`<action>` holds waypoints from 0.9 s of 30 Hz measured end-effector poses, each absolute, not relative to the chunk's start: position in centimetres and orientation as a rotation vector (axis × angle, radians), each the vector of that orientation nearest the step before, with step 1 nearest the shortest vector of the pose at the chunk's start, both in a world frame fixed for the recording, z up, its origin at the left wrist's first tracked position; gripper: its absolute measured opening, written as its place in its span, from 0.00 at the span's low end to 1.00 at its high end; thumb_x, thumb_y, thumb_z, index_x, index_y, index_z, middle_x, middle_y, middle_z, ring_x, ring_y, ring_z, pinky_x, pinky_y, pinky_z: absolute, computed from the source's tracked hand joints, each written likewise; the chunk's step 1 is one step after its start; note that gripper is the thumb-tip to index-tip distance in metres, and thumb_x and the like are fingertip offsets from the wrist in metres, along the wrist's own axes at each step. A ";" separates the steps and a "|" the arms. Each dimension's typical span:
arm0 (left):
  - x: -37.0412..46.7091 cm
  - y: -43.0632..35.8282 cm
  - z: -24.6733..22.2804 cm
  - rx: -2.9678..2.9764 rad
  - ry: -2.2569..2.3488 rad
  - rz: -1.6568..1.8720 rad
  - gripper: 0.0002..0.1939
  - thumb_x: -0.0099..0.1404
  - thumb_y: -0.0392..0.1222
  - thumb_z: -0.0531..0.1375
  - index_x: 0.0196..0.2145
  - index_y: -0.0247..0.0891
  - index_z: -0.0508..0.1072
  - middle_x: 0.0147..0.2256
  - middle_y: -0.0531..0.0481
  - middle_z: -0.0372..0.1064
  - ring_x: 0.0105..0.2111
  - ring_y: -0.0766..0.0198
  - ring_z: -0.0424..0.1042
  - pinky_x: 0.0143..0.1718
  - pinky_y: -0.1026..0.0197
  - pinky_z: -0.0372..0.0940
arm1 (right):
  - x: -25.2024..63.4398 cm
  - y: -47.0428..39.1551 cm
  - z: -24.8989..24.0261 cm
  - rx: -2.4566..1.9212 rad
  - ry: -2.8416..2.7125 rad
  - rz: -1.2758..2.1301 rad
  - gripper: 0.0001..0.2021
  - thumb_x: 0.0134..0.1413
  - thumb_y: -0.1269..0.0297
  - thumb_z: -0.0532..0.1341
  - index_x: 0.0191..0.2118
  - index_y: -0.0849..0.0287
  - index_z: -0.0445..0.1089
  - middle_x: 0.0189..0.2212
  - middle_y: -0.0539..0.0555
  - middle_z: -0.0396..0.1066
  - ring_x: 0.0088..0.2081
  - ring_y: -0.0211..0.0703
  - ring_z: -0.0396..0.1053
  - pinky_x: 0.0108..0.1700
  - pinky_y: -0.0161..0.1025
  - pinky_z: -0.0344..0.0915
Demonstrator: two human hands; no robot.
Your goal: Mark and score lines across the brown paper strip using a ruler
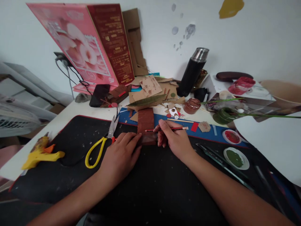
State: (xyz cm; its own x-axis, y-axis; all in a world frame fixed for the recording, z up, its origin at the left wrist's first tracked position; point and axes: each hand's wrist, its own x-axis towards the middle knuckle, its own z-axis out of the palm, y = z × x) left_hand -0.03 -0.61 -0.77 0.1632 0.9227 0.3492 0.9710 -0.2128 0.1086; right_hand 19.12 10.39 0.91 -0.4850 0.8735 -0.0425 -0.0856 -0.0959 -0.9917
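A brown painted strip (pixel 145 121), perhaps cardboard, lies in front of me on the mats. What looks like a see-through ruler or strip (pixel 149 137) crosses its near end. My left hand (pixel 122 150) lies palm down, fingers stretched out, fingertips on the left edge of the brown strip. My right hand (pixel 175 136) is closed round a red and black pencil (pixel 177 128), whose point reaches left over the brown strip. Dark brown stains show on the right fingers. Scissors with yellow handles (pixel 95 153) lie left of my left hand, partly covered by it.
A yellow glue gun (pixel 42 153) lies on the black mat (pixel 150 185). Behind stand a pink box (pixel 80 47), a black thermos (pixel 192 73) and a brown paint jar (pixel 192 106). Lids of red (pixel 232 137) and green paint (pixel 236 158) sit right, near a dark cutter (pixel 218 160). Cardboard scraps (pixel 150 85) clutter the back.
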 end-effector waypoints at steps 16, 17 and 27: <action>-0.1 -0.4 0.0 -2.367 -1.703 -0.352 0.15 0.77 0.40 0.53 0.51 0.33 0.76 0.44 0.41 0.75 0.40 0.54 0.74 0.38 0.52 0.75 | 20.5 11.9 1.0 -0.912 -1.536 1.434 0.23 0.66 0.42 0.60 0.31 0.56 0.74 0.16 0.45 0.66 0.17 0.34 0.67 0.17 0.32 0.58; -0.1 -0.3 0.2 -2.372 -1.707 -0.338 0.15 0.78 0.40 0.53 0.51 0.33 0.77 0.44 0.41 0.75 0.40 0.55 0.74 0.38 0.52 0.75 | 20.5 11.9 1.0 -0.915 -1.537 1.437 0.23 0.66 0.42 0.60 0.31 0.56 0.74 0.16 0.45 0.66 0.17 0.35 0.68 0.17 0.32 0.58; -0.8 -0.2 0.8 -2.471 -1.628 -0.153 0.16 0.75 0.32 0.50 0.52 0.34 0.76 0.45 0.42 0.76 0.40 0.56 0.75 0.40 0.54 0.75 | 20.6 12.0 1.0 -0.924 -1.566 1.421 0.23 0.67 0.43 0.59 0.32 0.57 0.76 0.16 0.45 0.67 0.17 0.34 0.67 0.19 0.33 0.58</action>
State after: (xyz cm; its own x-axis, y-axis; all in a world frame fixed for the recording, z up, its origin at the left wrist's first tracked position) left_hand -0.78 -0.17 0.80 0.3959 0.8998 0.1832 0.9182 -0.3853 -0.0919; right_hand 20.64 11.96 1.03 -0.4037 0.9104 0.0900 -0.0015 0.0977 -0.9952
